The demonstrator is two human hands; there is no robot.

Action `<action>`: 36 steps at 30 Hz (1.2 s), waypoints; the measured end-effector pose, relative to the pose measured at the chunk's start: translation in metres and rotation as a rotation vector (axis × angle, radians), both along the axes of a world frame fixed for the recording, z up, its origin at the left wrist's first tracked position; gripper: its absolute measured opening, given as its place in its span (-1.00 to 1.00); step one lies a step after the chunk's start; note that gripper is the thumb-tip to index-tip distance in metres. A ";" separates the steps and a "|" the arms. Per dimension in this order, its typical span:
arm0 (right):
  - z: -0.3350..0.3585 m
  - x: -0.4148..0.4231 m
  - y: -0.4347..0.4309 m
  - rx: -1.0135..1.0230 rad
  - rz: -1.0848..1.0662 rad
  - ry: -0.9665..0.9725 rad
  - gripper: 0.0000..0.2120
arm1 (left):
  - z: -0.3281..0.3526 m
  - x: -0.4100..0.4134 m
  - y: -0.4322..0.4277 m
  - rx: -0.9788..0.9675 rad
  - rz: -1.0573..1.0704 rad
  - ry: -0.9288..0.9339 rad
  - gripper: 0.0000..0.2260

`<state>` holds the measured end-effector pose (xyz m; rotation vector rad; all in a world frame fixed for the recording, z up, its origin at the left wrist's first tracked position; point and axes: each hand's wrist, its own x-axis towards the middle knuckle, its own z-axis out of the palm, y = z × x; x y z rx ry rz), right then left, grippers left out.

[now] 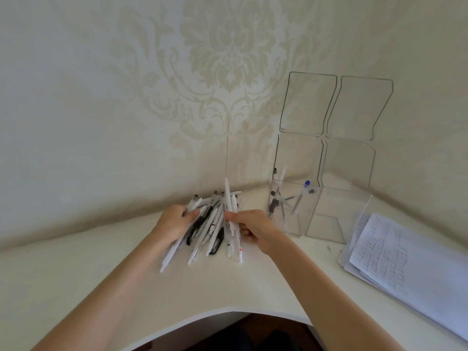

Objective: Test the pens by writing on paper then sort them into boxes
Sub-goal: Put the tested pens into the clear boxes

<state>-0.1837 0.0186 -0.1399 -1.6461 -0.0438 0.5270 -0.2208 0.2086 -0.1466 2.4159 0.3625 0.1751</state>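
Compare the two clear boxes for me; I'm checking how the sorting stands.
The left box holds several pens, one with a blue tip; the right box looks empty. The left box stands nearer the pen pile, the right box nearer the paper. Both are clear, with lids raised against the wall.

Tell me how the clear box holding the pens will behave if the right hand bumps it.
The clear box looks thin-walled and tall for its narrow base, so it probably tips or slides easily. Only a few pens lean inside, so it is likely light. The raised lid may make it top-heavy. The right hand is close beside it.
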 end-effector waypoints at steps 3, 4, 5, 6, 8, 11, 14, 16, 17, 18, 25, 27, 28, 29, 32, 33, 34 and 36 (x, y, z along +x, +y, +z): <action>0.008 -0.003 -0.003 0.024 0.021 -0.063 -0.78 | 0.001 0.000 0.003 -0.101 0.006 -0.008 -0.69; 0.012 -0.004 -0.004 0.036 0.032 -0.081 -0.77 | 0.003 -0.001 0.002 -0.149 0.015 -0.034 -0.70; 0.016 -0.005 -0.005 0.048 0.040 -0.098 -0.77 | 0.005 -0.001 0.002 -0.197 0.025 -0.071 -0.71; 0.019 -0.005 -0.006 0.056 0.048 -0.116 -0.77 | 0.007 0.000 0.001 -0.252 0.037 -0.117 -0.72; 0.027 -0.007 -0.008 0.059 0.061 -0.169 -0.74 | 0.015 0.003 0.000 -0.427 0.056 -0.212 -0.74; 0.041 -0.010 -0.014 0.065 0.058 -0.281 -0.67 | 0.032 0.004 -0.007 -0.751 -0.003 -0.316 -0.77; 0.062 -0.014 -0.027 0.070 0.049 -0.389 -0.72 | 0.053 0.001 -0.018 -0.919 -0.100 -0.402 -0.80; 0.079 -0.016 -0.039 0.079 0.050 -0.449 -0.76 | 0.069 0.002 -0.028 -0.989 -0.137 -0.461 -0.81; 0.088 -0.016 -0.046 0.084 0.040 -0.475 -0.77 | 0.077 0.005 -0.035 -1.026 -0.154 -0.489 -0.82; 0.096 -0.016 -0.054 0.087 0.016 -0.499 -0.78 | 0.085 0.008 -0.042 -1.060 -0.175 -0.510 -0.83; 0.149 0.008 -0.131 -0.148 -0.310 -0.871 -0.79 | 0.145 0.036 -0.120 -1.208 -0.407 -0.567 -0.85; 0.158 0.016 -0.155 -0.202 -0.397 -0.911 -0.79 | 0.161 0.044 -0.144 -1.265 -0.432 -0.585 -0.86; 0.161 0.019 -0.166 -0.231 -0.410 -0.903 -0.79 | 0.168 0.048 -0.155 -1.295 -0.448 -0.592 -0.86; 0.161 0.021 -0.175 -0.280 -0.406 -0.888 -0.77 | 0.174 0.052 -0.165 -1.320 -0.466 -0.598 -0.87; 0.152 0.027 -0.193 -0.485 -0.335 -0.837 -0.72 | 0.183 0.062 -0.194 -1.360 -0.516 -0.593 -0.87; 0.146 0.029 -0.196 -0.538 -0.318 -0.816 -0.70 | 0.183 0.065 -0.202 -1.365 -0.524 -0.581 -0.87; 0.142 0.032 -0.200 -0.565 -0.310 -0.799 -0.69 | 0.182 0.069 -0.210 -1.366 -0.525 -0.566 -0.87; 0.136 0.035 -0.205 -0.583 -0.299 -0.790 -0.71 | 0.177 0.075 -0.224 -1.347 -0.519 -0.538 -0.88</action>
